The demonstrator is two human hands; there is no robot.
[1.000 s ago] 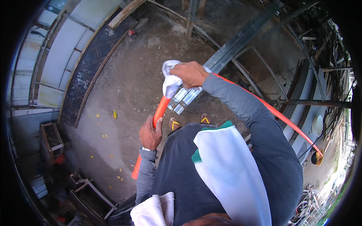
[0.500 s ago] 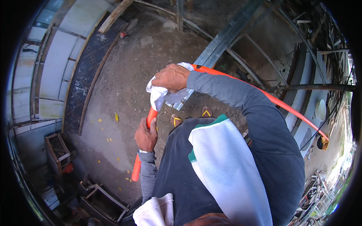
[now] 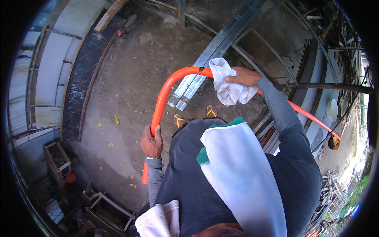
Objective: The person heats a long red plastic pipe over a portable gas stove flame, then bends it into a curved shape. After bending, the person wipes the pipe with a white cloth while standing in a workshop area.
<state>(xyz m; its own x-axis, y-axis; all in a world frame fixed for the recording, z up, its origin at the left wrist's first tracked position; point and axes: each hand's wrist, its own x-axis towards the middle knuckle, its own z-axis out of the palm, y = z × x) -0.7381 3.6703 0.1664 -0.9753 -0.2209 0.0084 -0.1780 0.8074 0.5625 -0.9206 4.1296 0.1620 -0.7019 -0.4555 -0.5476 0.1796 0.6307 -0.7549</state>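
Note:
A long orange pole (image 3: 161, 100), bowed in this wide view, runs across in front of me with a dark mark near its bend. My left hand (image 3: 152, 143) is closed around it close to its lower end, which sticks out below the wrist. Farther along to the right, my right hand (image 3: 244, 76) is closed on a white cloth (image 3: 227, 85) that covers part of the pole. The fingertips are partly hidden in the folds. At the pole's far right end sits a brownish-yellow piece (image 3: 336, 143) too small to make out.
Metal channels (image 3: 215, 51) slant across beyond the pole, ending near my sandalled feet (image 3: 212, 111). A dark panel (image 3: 85, 79) leans along the left. Wooden frames (image 3: 108, 211) stand at lower left. White boards (image 3: 316, 108) lie at right. A white-and-green cloth (image 3: 242, 166) hangs over my front.
My right hand has slid the cloth rightward along the pole, baring the bend. My left hand stays at the lower end, still gripping.

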